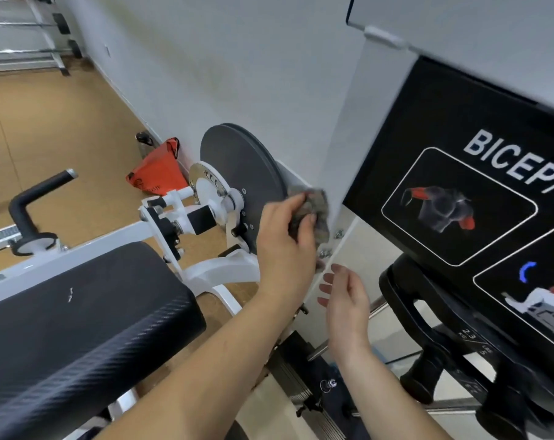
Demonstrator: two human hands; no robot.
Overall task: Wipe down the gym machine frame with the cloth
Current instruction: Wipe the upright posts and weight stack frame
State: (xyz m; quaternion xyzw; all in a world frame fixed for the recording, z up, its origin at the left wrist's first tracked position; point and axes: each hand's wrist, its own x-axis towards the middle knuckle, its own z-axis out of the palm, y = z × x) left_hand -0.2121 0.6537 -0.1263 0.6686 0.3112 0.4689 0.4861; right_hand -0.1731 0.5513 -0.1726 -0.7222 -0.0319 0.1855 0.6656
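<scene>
so well off to the left of both hands there's a black padded seat [78,328] and a black crank handle [31,198], with an orange bag [158,173] on the floor by the wall further back. Just left of the left hand sits a big dark round disc [237,173]. The left hand [285,242] has its fingers and thumb bunched round a grey cloth [317,211], and the cloth is pushed up against the white upright of the machine frame [348,138], right next to some bolts. The right hand [345,300] hangs just below and to the right of it, fingers loose and spread, holding nothing. Right of both hands is a black placard [460,154] reading BICEP
</scene>
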